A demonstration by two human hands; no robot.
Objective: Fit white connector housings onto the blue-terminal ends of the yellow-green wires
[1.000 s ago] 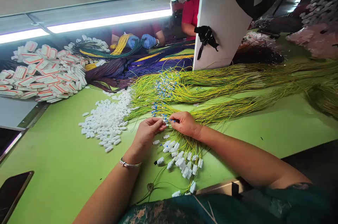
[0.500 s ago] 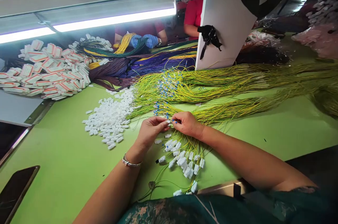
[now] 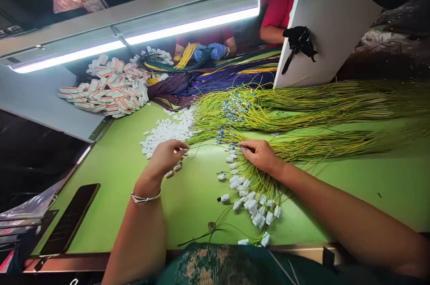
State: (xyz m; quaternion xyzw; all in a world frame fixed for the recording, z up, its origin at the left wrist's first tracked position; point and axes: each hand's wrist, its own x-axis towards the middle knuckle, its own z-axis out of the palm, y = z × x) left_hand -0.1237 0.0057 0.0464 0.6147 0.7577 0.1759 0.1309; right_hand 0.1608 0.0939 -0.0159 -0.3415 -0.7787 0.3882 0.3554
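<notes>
My left hand (image 3: 168, 156) is closed at the lower right edge of a pile of small white connectors (image 3: 166, 130); what its pinched fingers hold, if anything, is too small to make out. My right hand (image 3: 260, 155) pinches yellow-green wires with blue tips, beside the wire bundle (image 3: 302, 146) on the green table. Below that hand, wires fitted with white connectors (image 3: 253, 206) fan out toward the table's front edge. Blue and white wire ends (image 3: 235, 105) lie just beyond my right hand.
White blocks with red stripes (image 3: 112, 88) are heaped at the back left, beside purple wires (image 3: 201, 85). A phone (image 3: 70, 220) lies front left. A white panel (image 3: 312, 20) stands at the back right. People in red sit behind, under a tube light (image 3: 195, 25).
My left hand has parted from my right hand and moved left to the connector pile. My right hand stays by the blue-tipped wires. The view has swung to the left.
</notes>
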